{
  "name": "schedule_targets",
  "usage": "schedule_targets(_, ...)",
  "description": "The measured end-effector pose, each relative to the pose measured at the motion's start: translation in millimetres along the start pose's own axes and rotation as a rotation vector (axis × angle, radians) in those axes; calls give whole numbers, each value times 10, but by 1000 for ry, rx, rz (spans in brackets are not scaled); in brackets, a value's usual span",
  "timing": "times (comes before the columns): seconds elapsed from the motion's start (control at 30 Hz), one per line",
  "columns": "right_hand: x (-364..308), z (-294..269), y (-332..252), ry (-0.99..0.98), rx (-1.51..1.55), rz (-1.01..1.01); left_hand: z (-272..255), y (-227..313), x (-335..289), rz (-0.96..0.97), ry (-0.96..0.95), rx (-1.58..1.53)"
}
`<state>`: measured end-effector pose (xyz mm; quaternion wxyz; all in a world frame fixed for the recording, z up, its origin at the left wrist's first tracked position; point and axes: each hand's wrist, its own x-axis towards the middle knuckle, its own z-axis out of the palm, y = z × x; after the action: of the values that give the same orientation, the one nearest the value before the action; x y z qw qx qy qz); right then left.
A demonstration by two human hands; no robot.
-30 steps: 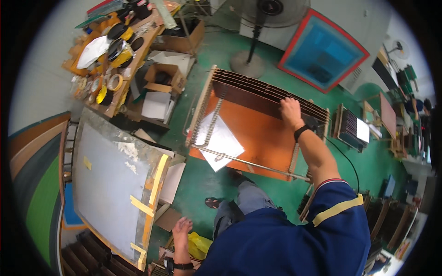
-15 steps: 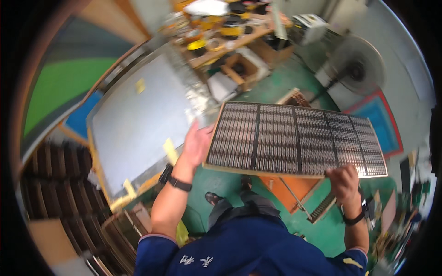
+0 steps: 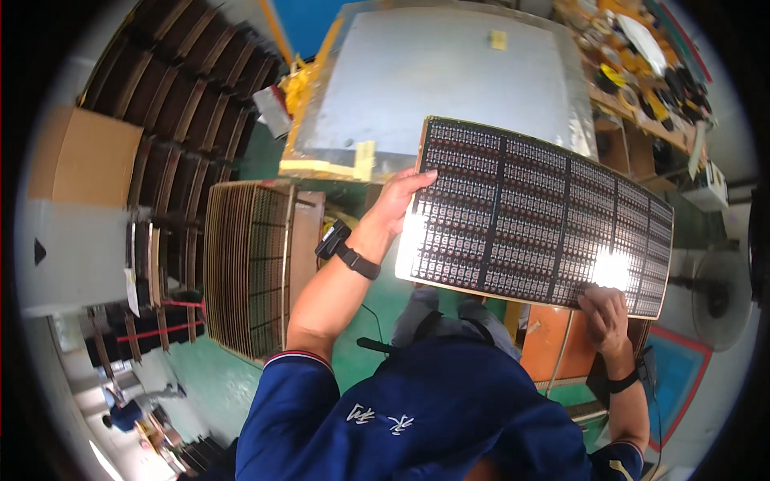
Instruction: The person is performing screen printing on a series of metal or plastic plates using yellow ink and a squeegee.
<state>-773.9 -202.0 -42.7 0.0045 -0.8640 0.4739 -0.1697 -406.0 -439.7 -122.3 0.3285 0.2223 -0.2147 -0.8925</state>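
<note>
A wide rectangular panel (image 3: 525, 216), probably a printed circuit board sheet, is held tilted in front of my body. Dark bands divide its face into blocks of small shiny repeated patterns, and light glares off its lower right part. My left hand (image 3: 397, 199) grips its left edge, thumb on the face and the other fingers hidden behind. At the lower edge, towards the right, my right hand (image 3: 605, 317) is closed with bent fingers on the border. Beyond the panel lies a pale-topped table (image 3: 433, 72), partly covered by it.
Left of my legs, a rack of upright boards (image 3: 249, 268) stands on the green floor. Dark shelving (image 3: 172, 104) and a cardboard sheet (image 3: 84, 156) are farther left. A cluttered bench (image 3: 642, 96) and a fan (image 3: 714, 301) are at right. Another person (image 3: 124, 415) works far off, lower left.
My view has swung left, bringing the board rack and shelving into sight. My left hand, earlier with fingers spread at the panel's left edge, now clamps that edge with the thumb on top.
</note>
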Motion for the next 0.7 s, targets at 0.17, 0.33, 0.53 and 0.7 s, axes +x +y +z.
schedule_targets(0.17,684,53,-211,-60,25,-65,-307,404,-491,101,159,13)
schedule_targets(0.33,1293,243,-264,-145,224,-73,-909,507,-1157,299,414,72)
schedule_targets(0.53,2204,239,368,1,-21,139,-1128,782,-1422,331,279,84)
schedule_targets(0.7,2418,542,1016,-455,464,402,-1206,1126,-1310,296,312,279)
